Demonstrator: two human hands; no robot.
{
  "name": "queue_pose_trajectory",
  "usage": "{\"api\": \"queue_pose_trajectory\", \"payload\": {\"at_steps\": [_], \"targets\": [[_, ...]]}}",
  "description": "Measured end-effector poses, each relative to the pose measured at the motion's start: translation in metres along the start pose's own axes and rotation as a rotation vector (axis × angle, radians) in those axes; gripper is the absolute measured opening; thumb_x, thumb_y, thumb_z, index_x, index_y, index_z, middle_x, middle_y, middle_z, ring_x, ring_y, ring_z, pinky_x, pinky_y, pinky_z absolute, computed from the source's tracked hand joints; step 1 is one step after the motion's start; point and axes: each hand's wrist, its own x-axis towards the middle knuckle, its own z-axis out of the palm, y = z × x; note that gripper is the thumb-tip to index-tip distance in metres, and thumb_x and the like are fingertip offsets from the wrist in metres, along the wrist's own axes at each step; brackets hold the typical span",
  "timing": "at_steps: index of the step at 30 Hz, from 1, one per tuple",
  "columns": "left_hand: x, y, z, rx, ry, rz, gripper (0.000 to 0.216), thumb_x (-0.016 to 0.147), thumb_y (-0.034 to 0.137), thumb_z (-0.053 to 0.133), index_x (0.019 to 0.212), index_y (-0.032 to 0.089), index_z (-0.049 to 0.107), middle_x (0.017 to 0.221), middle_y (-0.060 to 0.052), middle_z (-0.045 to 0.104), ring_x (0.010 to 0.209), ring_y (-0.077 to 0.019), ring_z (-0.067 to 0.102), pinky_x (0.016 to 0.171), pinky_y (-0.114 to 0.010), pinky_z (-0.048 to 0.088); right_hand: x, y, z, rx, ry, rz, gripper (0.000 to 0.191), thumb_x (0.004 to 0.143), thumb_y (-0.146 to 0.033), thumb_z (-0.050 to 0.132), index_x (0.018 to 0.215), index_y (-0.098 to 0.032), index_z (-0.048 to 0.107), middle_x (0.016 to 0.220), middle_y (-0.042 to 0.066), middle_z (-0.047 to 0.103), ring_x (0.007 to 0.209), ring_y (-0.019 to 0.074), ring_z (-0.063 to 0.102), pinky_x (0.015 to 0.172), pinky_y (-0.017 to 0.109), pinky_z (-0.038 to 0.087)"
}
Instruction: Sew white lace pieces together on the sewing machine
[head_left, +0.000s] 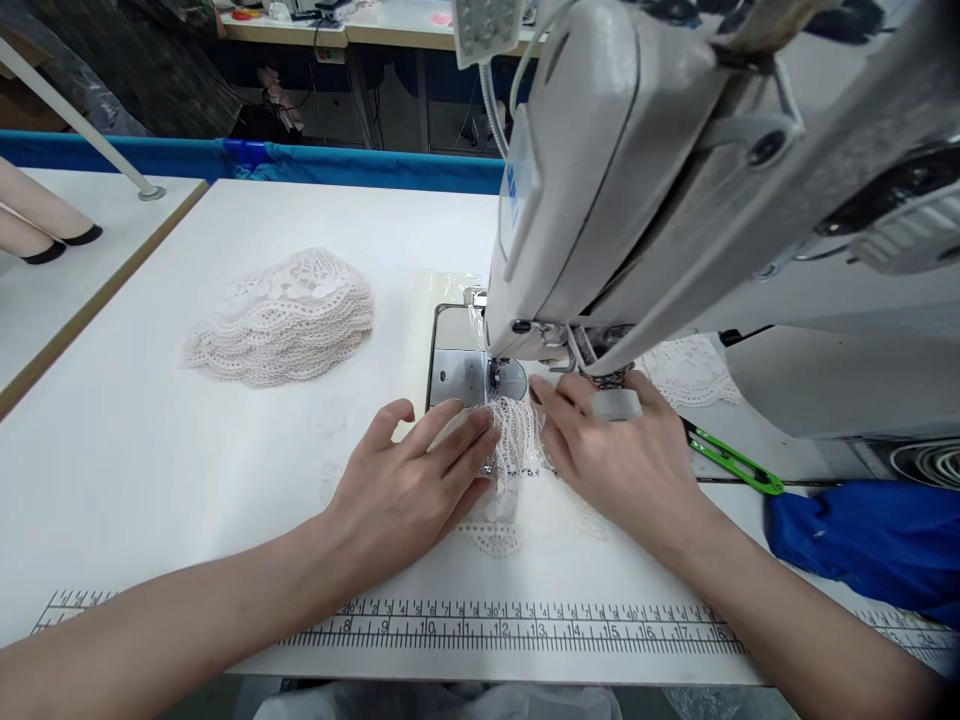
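A strip of cream lace trim [517, 435] lies gathered at the front of the sewing machine's needle and presser foot [496, 378]. My left hand [420, 475] rests on its left side, fingers stretched out and spread, the fingertips on the lace. To the right, my right hand [626, 450] is at the lace's other edge, its index finger and thumb apart beside the trim. A round machine knob [616, 404] covers part of that hand. The scalloped lower edge [491, 538] of the lace spreads on the table below my left fingers.
A stack of lace pieces [289, 320] sits on the white table [112, 480] to the left. More lace [690, 370] lies under the machine arm [585, 170]. Right of my hand are a green cutter [735, 462] and blue cloth [870, 540]. A printed ruler [525, 628] runs along the front edge.
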Motion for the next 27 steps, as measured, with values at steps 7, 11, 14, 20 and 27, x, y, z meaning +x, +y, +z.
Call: {"api": "queue_pose_trajectory", "payload": {"at_steps": [7,11,14,20,27], "targets": [[0.001,-0.001,0.0,0.006,0.009,0.002,0.025,0.097,0.028,0.048,0.117,0.022,0.062,0.121,0.001,0.067,0.111,-0.02,0.059,0.084,-0.039,0.037,0.001,-0.01,-0.004,0.166,0.007,-0.099,0.035,0.091,-0.015,0.045,0.12,-0.018,0.065,0.082,0.002,0.071,0.077,0.016,0.059,0.074,0.032,0.034],[0.003,-0.002,0.001,-0.007,0.009,-0.009,0.025,0.097,0.03,0.049,0.116,0.022,0.063,0.12,0.001,0.068,0.111,-0.0207,0.059,0.085,-0.04,0.037,0.0,-0.011,0.0,0.101,-0.046,-0.044,0.036,0.09,-0.016,0.045,0.12,-0.013,0.065,0.08,0.006,0.071,0.085,0.0199,0.06,0.074,0.034,0.034],[0.004,-0.003,0.003,-0.017,0.002,-0.018,0.025,0.096,0.03,0.051,0.116,0.022,0.064,0.12,0.001,0.068,0.113,-0.0213,0.059,0.087,-0.04,0.036,-0.001,-0.01,0.0,0.079,-0.008,-0.047,0.035,0.091,-0.016,0.045,0.12,-0.014,0.065,0.083,0.006,0.071,0.083,0.0189,0.06,0.075,0.034,0.034],[0.006,-0.004,0.004,-0.015,0.004,-0.023,0.026,0.097,0.03,0.05,0.116,0.021,0.064,0.12,0.001,0.068,0.115,-0.0208,0.058,0.088,-0.04,0.035,0.001,-0.012,-0.002,0.134,-0.022,-0.059,0.035,0.09,-0.016,0.045,0.118,-0.014,0.066,0.081,0.003,0.069,0.079,0.0174,0.061,0.073,0.034,0.034],[0.01,-0.005,0.003,-0.006,-0.004,-0.043,0.025,0.096,0.03,0.051,0.116,0.021,0.065,0.121,-0.001,0.067,0.115,-0.0223,0.058,0.088,-0.041,0.036,0.002,-0.012,0.0,0.09,-0.071,-0.039,0.036,0.091,-0.017,0.044,0.121,-0.014,0.064,0.079,0.006,0.071,0.085,0.0195,0.059,0.073,0.033,0.036]]}}
